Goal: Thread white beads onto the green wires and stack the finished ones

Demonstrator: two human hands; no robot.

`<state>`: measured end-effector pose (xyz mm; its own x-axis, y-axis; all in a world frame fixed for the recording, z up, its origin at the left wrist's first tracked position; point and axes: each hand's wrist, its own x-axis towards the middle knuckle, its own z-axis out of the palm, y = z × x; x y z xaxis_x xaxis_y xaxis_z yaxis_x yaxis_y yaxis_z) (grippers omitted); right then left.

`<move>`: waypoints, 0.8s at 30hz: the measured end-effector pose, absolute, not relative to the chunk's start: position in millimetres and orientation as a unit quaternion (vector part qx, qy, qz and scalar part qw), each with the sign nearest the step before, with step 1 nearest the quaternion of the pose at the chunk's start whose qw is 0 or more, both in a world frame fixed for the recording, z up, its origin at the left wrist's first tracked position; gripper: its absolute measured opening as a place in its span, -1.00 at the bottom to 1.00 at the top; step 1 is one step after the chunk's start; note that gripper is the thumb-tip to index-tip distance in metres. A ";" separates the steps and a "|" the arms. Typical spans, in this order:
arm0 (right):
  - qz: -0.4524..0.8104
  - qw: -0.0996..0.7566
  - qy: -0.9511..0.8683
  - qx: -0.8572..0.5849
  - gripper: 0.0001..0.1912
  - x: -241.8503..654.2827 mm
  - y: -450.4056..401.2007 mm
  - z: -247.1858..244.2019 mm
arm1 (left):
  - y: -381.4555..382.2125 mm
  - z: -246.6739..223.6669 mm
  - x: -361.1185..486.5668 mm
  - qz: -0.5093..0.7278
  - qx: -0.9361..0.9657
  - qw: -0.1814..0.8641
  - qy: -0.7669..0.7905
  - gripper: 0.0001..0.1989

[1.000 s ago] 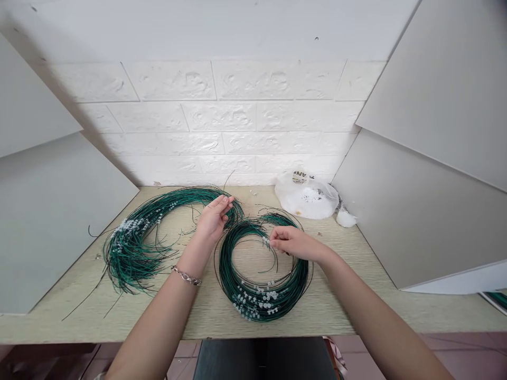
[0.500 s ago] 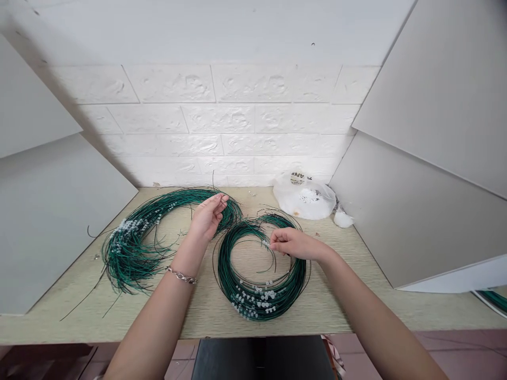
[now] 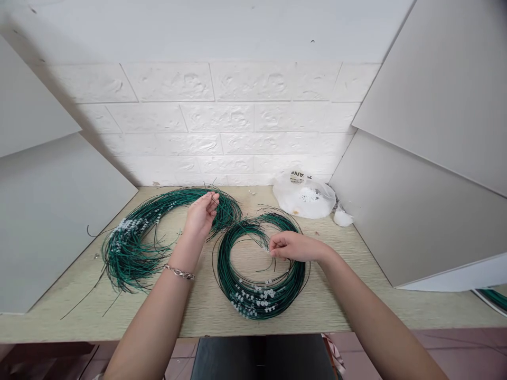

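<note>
A loose bundle of thin green wires [image 3: 186, 197] curves across the left of the table, with small white beads [image 3: 132, 226] on many strands. My left hand [image 3: 201, 214] is over its right end, thumb and fingers pinched on a thin dark-green wire. Just in front lies a round coil of green wires [image 3: 226, 264], its lower side dotted with white beads [image 3: 261, 303]. Above the coil's right side, my right hand [image 3: 295, 246] is closed in a pinch near a few white beads at its fingertips. What it grips is mostly hidden by the fingers; a wire end hangs just below.
A clear plastic bag [image 3: 304, 198] of small white pieces sits at the back right, a small white lump [image 3: 343, 217] beside it. Grey panels [image 3: 428, 221] flank the table on both sides. A white brick-patterned wall [image 3: 237, 119] closes off the back. More green wire [image 3: 494, 298] shows at far right.
My left hand has shifted slightly left, its fingers drawn closer together at the wire. My right hand has moved slightly down and right, staying over the coil.
</note>
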<state>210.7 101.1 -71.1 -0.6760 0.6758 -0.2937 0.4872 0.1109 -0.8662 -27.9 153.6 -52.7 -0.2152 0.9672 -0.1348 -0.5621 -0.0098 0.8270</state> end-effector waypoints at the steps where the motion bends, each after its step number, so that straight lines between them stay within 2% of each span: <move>1: 0.538 0.087 -0.742 -0.390 -0.86 211.0 101.2 -71.2 | 154.2 -52.1 -30.2 0.661 0.236 0.591 0.398 -0.98; 4: 0.539 0.094 -0.744 -0.383 -0.85 211.7 101.4 -70.2 | 156.4 -50.6 -38.5 0.651 0.190 0.639 0.364 -0.93; 7: 0.553 0.137 -0.723 -0.391 -0.82 211.9 101.6 -67.2 | 158.6 -50.2 -46.0 0.647 0.152 0.662 0.346 -0.91; 17: 0.595 0.281 -0.621 -0.426 -0.76 210.3 102.6 -62.4 | 158.4 -45.5 -53.3 0.668 0.099 0.663 0.324 -0.87; 21: 0.635 0.267 -0.606 -0.398 -0.83 210.7 100.9 -60.9 | 159.3 -46.7 -53.6 0.663 0.098 0.663 0.334 -0.90; 24: 0.646 0.220 -0.611 -0.401 -0.79 211.1 99.7 -62.6 | 160.6 -50.0 -51.6 0.657 0.102 0.665 0.340 -0.90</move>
